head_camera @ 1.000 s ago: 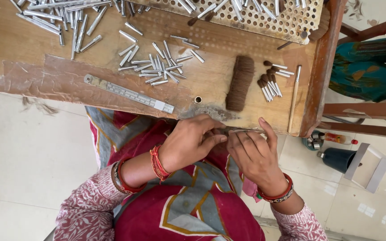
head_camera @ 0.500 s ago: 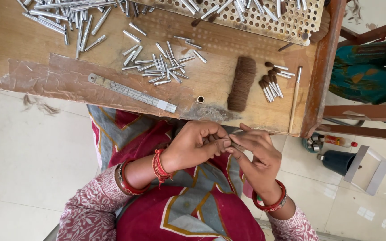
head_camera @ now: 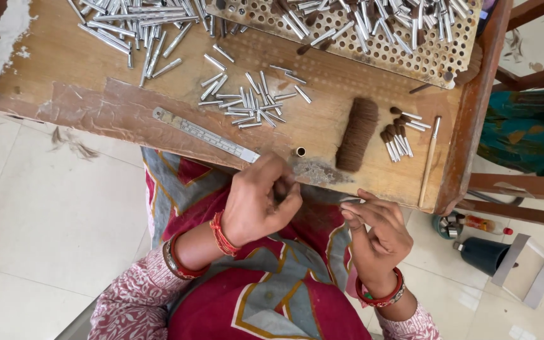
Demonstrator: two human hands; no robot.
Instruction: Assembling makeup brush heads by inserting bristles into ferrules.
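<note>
From the head camera I am looking straight down, and the top of the table (head_camera: 64,69) is running out of frame, cutting off the perforated tray (head_camera: 373,47) and the far pile of metal tubes (head_camera: 140,25). My left hand (head_camera: 262,204) is curling its grip together at the table's near edge, fingertips pinched on something too small and too covered for me to make out. My right hand (head_camera: 376,236) is hovering just beside it, fingers loosely bent and apart; I cannot tell whether anything is sitting between them. A brass ring (head_camera: 300,152) is lying on the table just above the left hand, near the brown fibre bundle (head_camera: 355,133) and the steel ruler (head_camera: 206,134).
</note>
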